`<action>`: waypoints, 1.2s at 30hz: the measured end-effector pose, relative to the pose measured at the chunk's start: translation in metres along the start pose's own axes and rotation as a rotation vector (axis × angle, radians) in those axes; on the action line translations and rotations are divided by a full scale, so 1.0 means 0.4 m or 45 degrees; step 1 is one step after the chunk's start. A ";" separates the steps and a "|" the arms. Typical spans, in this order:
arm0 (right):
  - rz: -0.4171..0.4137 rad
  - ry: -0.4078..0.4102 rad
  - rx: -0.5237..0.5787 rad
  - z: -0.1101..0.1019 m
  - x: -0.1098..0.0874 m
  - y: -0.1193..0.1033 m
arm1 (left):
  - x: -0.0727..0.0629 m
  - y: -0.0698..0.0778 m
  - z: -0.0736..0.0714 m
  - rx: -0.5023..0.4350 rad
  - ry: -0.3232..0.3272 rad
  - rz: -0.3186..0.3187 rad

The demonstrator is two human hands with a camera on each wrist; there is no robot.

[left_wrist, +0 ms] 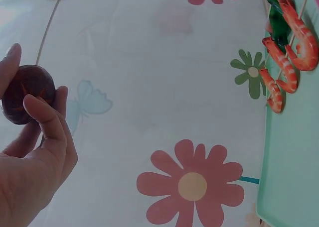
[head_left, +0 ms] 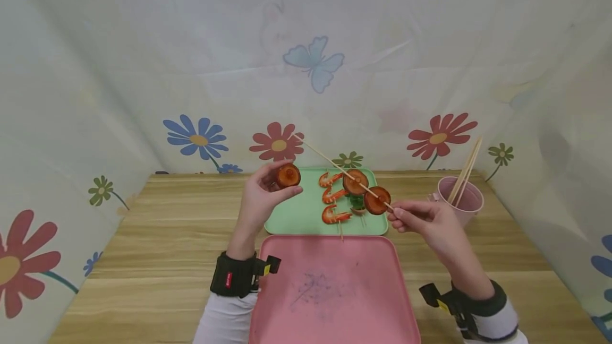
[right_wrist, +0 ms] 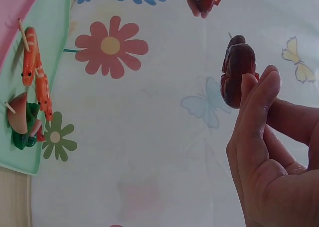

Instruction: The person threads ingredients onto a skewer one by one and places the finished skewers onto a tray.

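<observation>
My left hand point(head_left: 258, 195) holds a brown mushroom point(head_left: 289, 175) between thumb and fingers, its underside facing the head camera. In the left wrist view the same mushroom point(left_wrist: 30, 85) shows dark and round. My right hand point(head_left: 427, 222) pinches the lower end of a thin wooden skewer point(head_left: 320, 153), which slants up to the left. Two more mushrooms, an upper one point(head_left: 350, 187) and a lower one point(head_left: 371, 205), are threaded on it, close to my right fingers. The skewer's bare tip stands above and apart from the loose mushroom.
Beneath the hands, a green tray point(head_left: 291, 216) bears three shrimps point(head_left: 331, 215) and a skewer with green pieces point(head_left: 357, 201), partly hidden. A pink tray point(head_left: 363, 291) lies in front. At right stands a pink bucket point(head_left: 473, 205) with several wooden sticks point(head_left: 465, 171). A flowered curtain point(head_left: 229, 84) surrounds the table.
</observation>
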State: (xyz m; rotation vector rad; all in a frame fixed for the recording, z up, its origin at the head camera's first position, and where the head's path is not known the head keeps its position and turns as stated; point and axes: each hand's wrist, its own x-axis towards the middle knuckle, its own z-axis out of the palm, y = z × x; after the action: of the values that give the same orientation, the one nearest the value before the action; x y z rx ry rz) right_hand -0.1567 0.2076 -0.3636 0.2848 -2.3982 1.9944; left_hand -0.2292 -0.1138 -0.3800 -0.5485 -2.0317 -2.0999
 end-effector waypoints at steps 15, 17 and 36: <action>-0.036 -0.172 -0.144 -0.053 -0.028 -0.013 | 0.016 0.006 0.014 -0.193 0.189 0.138; -0.025 -0.187 -0.155 -0.056 -0.031 -0.013 | 0.014 0.005 0.011 -0.199 0.192 0.140; -0.044 -0.248 -0.179 -0.054 -0.034 -0.007 | 0.011 0.007 0.004 -0.218 0.160 0.148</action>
State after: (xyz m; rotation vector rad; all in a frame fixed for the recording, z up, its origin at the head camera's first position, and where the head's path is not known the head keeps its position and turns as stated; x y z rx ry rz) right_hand -0.1453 0.2299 -0.3586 0.5363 -2.6116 1.8515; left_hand -0.2318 -0.1118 -0.3757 -0.5307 -1.7219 -2.1920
